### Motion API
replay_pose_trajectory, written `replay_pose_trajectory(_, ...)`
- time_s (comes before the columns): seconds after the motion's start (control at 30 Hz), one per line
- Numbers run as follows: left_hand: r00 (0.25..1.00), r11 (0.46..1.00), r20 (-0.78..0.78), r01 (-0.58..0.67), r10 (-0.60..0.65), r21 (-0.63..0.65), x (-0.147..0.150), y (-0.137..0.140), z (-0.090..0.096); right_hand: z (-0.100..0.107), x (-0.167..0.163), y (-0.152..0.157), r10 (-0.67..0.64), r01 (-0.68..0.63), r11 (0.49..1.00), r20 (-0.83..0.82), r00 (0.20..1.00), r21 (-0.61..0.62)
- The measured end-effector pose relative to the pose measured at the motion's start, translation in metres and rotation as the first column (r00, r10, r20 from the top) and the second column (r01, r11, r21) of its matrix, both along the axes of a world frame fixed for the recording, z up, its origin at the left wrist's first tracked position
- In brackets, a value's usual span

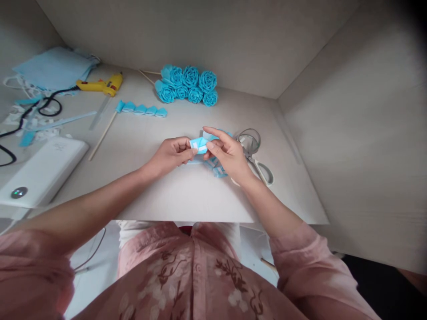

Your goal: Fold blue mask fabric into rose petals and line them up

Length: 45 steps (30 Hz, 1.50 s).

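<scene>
A small folded piece of blue material (199, 144) with white strips on it is pinched between my two hands above the table. My left hand (171, 153) grips its left end between thumb and fingers. On its right end, my right hand (228, 153) presses with the thumb, the index finger stretched out above. More blue pieces with white strips (216, 169) lie beneath and behind my right hand, partly hidden. Just right of that hand are scissors (263, 171) with pale handles and a roll of clear tape (250, 140).
Several blue flowers (194, 84) on sticks lie at the back. A stick (103, 135) with a row of folded blue pieces (143, 110) is left of centre. Farther left are a yellow glue gun (108, 84), stacked blue masks (55, 66), scraps and a white power bank (46, 169).
</scene>
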<state>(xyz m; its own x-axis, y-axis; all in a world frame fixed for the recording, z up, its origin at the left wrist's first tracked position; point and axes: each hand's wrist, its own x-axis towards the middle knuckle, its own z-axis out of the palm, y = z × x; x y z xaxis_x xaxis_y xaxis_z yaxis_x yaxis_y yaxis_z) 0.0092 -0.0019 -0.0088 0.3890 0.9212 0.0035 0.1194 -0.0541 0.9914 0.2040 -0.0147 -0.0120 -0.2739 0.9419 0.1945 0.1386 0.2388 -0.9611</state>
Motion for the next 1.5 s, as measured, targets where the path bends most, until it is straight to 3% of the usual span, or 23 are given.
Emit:
replay_pose_trajectory(0.17, 0.999, 0.999, -0.014, 0.036, -0.035, 0.014, -0.001, 0.0, 0.0, -0.004, -0.002, 0.002, 0.052, -0.052, 0.999, 0.011, 0.999, 0.015)
replay_pose_trajectory(0.63, 0.996, 0.995, -0.032, 0.088, -0.087, 0.041, 0.0, 0.0, -0.001, 0.003, -0.002, -0.001, 0.009, -0.01, 1.0, 0.035, 0.999, 0.026)
replay_pose_trajectory(0.93, 0.999, 0.998, 0.0, 0.041, -0.042, 0.053, 0.001, 0.001, -0.001, 0.001, -0.004, -0.002, 0.003, -0.003, 1.0, 0.01, 1.0, 0.022)
replay_pose_trajectory(1.07, 1.0, 0.997, -0.018, 0.015, -0.013, 0.079, 0.002, 0.001, -0.002, 0.0, -0.001, 0.002, -0.105, 0.106, 0.992, -0.024, 0.994, 0.068)
replay_pose_trajectory(1.17, 0.988, 0.981, -0.106, -0.09, 0.11, 0.172, -0.008, 0.011, 0.002, 0.0, 0.003, 0.008, -0.187, 0.2, 0.975, -0.127, 0.974, 0.099)
replay_pose_trajectory(1.23, 0.943, 0.928, -0.21, -0.182, 0.258, 0.324, -0.02, 0.026, 0.009, 0.0, 0.006, 0.01, -0.197, 0.213, 0.971, -0.149, 0.969, 0.104)
replay_pose_trajectory(1.3, 0.841, 0.84, -0.361, -0.185, 0.404, 0.51, -0.033, 0.045, 0.017, 0.002, 0.007, 0.011, -0.191, 0.207, 0.973, -0.145, 0.971, 0.1)
replay_pose_trajectory(1.4, 0.638, 0.714, -0.566, 0.035, 0.522, 0.699, -0.045, 0.076, 0.025, 0.004, 0.006, 0.009, -0.183, 0.196, 0.977, -0.148, 0.972, 0.081)
replay_pose_trajectory(1.43, 0.567, 0.693, -0.612, 0.098, 0.551, 0.714, -0.046, 0.084, 0.025, 0.004, 0.006, 0.008, -0.183, 0.196, 0.978, -0.153, 0.971, 0.073)
replay_pose_trajectory(1.5, 0.447, 0.702, -0.705, 0.209, 0.55, 0.681, -0.044, 0.097, 0.019, 0.005, 0.005, 0.008, -0.182, 0.194, 0.979, -0.161, 0.97, 0.059)
